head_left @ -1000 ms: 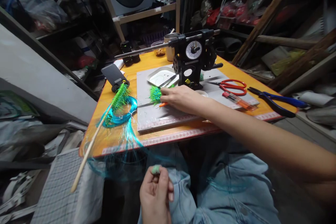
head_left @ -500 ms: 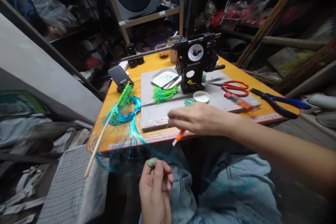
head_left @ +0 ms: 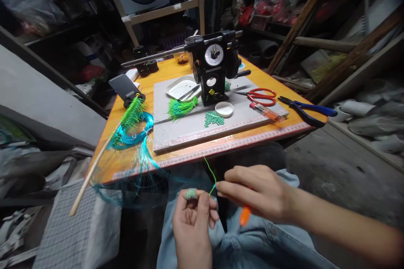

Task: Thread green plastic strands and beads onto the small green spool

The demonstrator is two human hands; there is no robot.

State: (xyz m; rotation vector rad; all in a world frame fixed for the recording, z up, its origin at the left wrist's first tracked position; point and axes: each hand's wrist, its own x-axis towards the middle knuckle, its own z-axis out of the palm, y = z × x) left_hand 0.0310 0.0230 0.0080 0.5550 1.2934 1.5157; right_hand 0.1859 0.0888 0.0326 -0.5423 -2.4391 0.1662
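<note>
My left hand (head_left: 194, 222), low over my lap, is closed in a pinch, with green tape (head_left: 190, 194) round a finger. Whatever lies between its fingertips is too small to make out. A thin green strand (head_left: 212, 171) rises beside that pinch. The thumb and fingers of my right hand (head_left: 259, 191) grip the strand near a small blue spot. An orange-handled tool (head_left: 245, 215) is also tucked in my right hand, mostly hidden by it. On the grey board (head_left: 186, 134) ahead, several small green beads (head_left: 214, 118) lie beside a white round dish (head_left: 224, 109).
A black winding machine (head_left: 213, 67) with a dial stands on the board. A green strand bundle (head_left: 181, 108) lies left of it. Red-handled scissors (head_left: 261, 96), blue-handled pliers (head_left: 306, 109), a blue line coil (head_left: 135, 130) and a wooden stick (head_left: 94, 166) rest on the table.
My right hand has moved down from the board's front edge to beside my left hand, and now holds a green strand. The view has shifted, so the table appears further left.
</note>
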